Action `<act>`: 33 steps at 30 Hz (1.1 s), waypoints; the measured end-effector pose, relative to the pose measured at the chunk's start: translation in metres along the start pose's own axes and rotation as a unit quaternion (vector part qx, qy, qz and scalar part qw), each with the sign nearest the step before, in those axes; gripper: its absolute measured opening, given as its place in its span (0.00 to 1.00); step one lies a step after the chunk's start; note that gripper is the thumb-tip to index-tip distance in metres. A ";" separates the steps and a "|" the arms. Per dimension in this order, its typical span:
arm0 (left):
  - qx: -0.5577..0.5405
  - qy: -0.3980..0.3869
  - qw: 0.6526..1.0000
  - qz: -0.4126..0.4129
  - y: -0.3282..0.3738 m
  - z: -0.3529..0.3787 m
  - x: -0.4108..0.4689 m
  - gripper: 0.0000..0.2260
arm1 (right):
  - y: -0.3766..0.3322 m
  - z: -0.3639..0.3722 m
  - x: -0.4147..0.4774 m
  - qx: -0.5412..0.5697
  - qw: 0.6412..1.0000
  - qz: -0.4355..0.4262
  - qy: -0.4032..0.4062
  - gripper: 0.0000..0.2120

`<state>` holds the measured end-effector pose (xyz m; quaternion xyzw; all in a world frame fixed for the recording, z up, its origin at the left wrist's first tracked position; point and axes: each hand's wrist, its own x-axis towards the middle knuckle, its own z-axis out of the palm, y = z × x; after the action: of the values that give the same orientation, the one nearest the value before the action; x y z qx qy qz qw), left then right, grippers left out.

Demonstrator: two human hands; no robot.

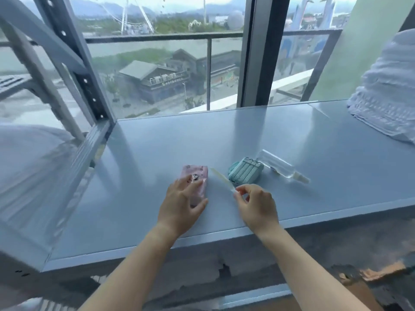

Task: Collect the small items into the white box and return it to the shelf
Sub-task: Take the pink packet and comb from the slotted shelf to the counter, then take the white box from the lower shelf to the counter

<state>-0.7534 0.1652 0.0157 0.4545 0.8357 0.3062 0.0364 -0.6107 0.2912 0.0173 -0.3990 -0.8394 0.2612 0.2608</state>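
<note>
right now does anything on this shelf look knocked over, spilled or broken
Only the clear spray bottle: it lies on its side beside the teal packet, with no spill visible. The pink packet lies flat under the left hand. No white box is in view.

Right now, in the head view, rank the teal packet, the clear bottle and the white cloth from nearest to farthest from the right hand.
From the right hand:
1. teal packet, just beyond the fingers.
2. clear bottle, farther right on the shelf.
3. white cloth, at the far right corner.
</note>
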 end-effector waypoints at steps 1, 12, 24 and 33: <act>0.002 0.007 1.000 -0.010 0.002 0.002 -0.003 0.22 | 0.003 -0.001 0.000 0.003 1.000 -0.009 -0.015 0.09; 0.066 0.078 0.982 -0.160 0.012 -0.026 -0.059 0.36 | -0.028 -0.015 0.013 0.024 0.960 -0.234 -0.155 0.20; 0.144 0.174 0.925 -0.306 -0.041 -0.134 -0.225 0.33 | -0.176 0.046 -0.090 0.081 0.833 -0.451 -0.311 0.26; 0.187 0.255 0.827 -0.464 -0.116 -0.218 -0.427 0.35 | -0.318 0.138 -0.251 0.105 0.717 -0.550 -0.416 0.27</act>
<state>-0.6636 -0.3192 0.0364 -0.0832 0.9689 0.1965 -0.1256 -0.7325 -0.1161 0.0647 0.3117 -0.9021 0.2977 0.0234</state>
